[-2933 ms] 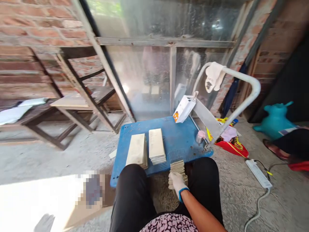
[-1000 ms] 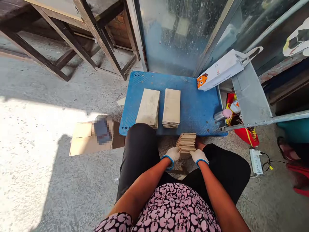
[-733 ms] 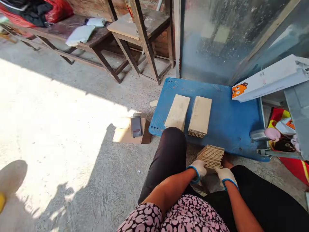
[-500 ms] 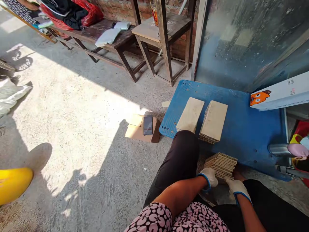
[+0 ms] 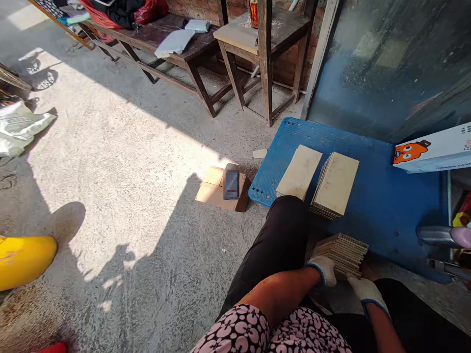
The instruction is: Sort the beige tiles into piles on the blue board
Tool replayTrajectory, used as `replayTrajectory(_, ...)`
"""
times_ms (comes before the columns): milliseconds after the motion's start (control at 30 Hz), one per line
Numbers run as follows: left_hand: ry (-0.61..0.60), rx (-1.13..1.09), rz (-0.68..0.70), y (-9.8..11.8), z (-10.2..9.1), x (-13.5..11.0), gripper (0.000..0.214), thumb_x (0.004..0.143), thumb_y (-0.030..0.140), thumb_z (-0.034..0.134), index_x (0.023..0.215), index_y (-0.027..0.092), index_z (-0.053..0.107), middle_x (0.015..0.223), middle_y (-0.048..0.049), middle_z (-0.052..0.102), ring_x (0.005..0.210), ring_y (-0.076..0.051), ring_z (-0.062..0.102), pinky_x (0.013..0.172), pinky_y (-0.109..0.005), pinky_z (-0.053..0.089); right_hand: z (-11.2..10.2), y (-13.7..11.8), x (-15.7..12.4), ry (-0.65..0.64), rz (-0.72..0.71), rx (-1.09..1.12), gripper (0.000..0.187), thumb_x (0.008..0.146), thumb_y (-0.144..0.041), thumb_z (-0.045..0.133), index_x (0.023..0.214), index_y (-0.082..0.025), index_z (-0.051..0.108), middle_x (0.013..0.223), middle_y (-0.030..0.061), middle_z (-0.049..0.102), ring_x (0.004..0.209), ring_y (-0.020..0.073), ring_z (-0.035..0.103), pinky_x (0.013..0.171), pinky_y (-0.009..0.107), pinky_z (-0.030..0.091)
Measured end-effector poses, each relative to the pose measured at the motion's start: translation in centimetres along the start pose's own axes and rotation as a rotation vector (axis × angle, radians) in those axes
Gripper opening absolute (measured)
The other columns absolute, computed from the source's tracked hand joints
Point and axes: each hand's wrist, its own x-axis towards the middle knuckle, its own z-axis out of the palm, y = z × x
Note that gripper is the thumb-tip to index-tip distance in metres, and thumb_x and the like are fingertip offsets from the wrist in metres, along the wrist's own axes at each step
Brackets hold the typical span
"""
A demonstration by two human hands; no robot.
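Low between my knees is a stack of thin tan boards [image 5: 344, 250], its layered edges facing up and to the right. My left hand [image 5: 326, 270], in a white knit glove with a blue cuff, is closed on the stack's near left side. At the near right corner my right hand [image 5: 363, 288], gloved the same way, grips the boards too. The fingertips of both hands are partly hidden. Beyond them, two more piles of boards, a left pile [image 5: 300, 171] and a right pile [image 5: 335, 184], lie side by side on a blue plastic tabletop [image 5: 379, 196].
A flattened cardboard box [image 5: 211, 191] with a phone [image 5: 231, 184] on it lies on the concrete floor. A white printed box [image 5: 437, 152] and a metal cup [image 5: 434, 235] are at the right. Behind stand a wooden chair [image 5: 235, 37] and bench [image 5: 172, 29]; a yellow object [image 5: 27, 260] is far left.
The view has shifted, so most of the scene sits a little farther right. Both hands stay on the stack, which looks nearly the same.
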Motion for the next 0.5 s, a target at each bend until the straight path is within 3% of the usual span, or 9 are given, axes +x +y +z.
replayTrajectory(167,-0.001,0.029,-0.003,0.3,-0.2,-0.5,0.055,0.066,0.02,0.065,0.119,0.008,0.068,0.115,-0.0223,0.07,0.105,-0.035,0.067,0.081,-0.038,0.057,0.1,-0.1,0.1,0.012,-0.067,0.005,0.021,0.068,-0.041,0.064,0.072,-0.022,0.072,0.091,0.0205,0.073,0.102,0.0408,0.068,0.083,0.046,0.052)
replayTrajectory(400,-0.056,0.074,0.024,0.5,-0.3,-0.6,0.053,0.068,0.021,0.064,0.117,0.004,0.069,0.113,-0.0232,0.071,0.104,-0.036,0.068,0.081,-0.039,0.058,0.3,-0.1,-0.5,-0.095,0.059,0.205,0.012,0.062,-0.03,0.066,0.071,-0.025,0.07,0.073,0.0155,0.069,0.076,0.0361,0.072,0.06,0.041,0.053)
replayTrajectory(500,-0.061,0.104,0.049,0.3,0.0,-0.1,0.053,0.069,0.022,0.063,0.118,0.003,0.068,0.115,-0.023,0.07,0.104,-0.036,0.068,0.08,-0.041,0.059,0.8,-0.2,-1.4,0.028,-0.007,0.333,0.017,0.06,-0.028,0.067,0.076,-0.024,0.071,0.068,0.0148,0.067,0.068,0.0357,0.071,0.052,0.041,0.051)
